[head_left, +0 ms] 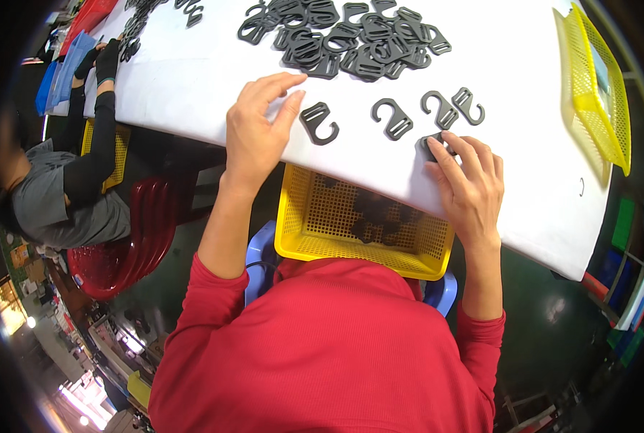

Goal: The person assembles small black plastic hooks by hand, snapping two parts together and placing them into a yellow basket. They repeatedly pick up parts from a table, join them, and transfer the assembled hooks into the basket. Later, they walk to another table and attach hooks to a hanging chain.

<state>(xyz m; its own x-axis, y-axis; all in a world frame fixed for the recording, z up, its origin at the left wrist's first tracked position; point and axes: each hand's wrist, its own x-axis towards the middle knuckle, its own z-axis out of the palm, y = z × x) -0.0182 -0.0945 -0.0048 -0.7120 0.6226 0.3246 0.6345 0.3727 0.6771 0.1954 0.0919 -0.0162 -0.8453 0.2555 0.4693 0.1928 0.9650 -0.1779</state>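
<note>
Several black plastic hooks with slotted strap ends lie on the white table (206,72). My left hand (257,133) hovers over the table edge, thumb and forefinger apart, nothing between them. Just right of it lies a single hook (315,121). A second hook (393,119) sits farther right, then a pair, one hook (440,110) beside another (468,106). Below that pair, my right hand (473,187) has its fingertips on a black plastic hook (430,148), which they partly cover. A large heap of hooks (351,40) spreads beyond my hands.
A yellow mesh basket (365,249) with dark pieces inside is under the table edge before me. Another yellow basket (585,94) stands at the table's right end. At left, a person in dark sleeves (91,166) works near more hooks, beside red stacked chairs (131,242).
</note>
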